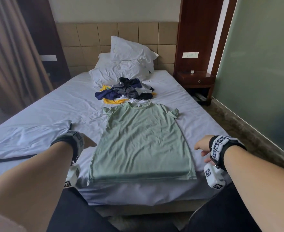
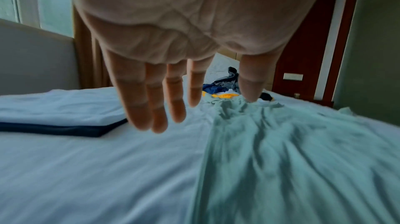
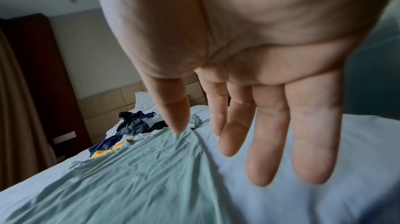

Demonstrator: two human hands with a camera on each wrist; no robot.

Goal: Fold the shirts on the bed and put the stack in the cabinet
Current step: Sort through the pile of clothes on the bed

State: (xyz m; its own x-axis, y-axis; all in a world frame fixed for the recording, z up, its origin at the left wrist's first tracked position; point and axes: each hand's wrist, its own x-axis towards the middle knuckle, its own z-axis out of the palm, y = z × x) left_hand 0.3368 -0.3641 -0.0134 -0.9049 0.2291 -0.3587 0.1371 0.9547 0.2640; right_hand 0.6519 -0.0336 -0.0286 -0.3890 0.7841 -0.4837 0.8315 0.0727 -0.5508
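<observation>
A pale green T-shirt lies spread flat on the bed, collar away from me, hem at the foot edge; it also fills the left wrist view and right wrist view. Beyond its collar sits a heap of unfolded shirts, dark blue, grey, yellow and white. My left hand hovers just left of the shirt, fingers straight, holding nothing. My right hand hovers just right of it, fingers straight and empty. A folded white shirt over a dark one lies at the left.
White pillows lean on the tan headboard. A dark wood nightstand stands right of the bed, beside a green wall. Curtains hang at the left. The bed sheet shows bare on both sides of the shirt.
</observation>
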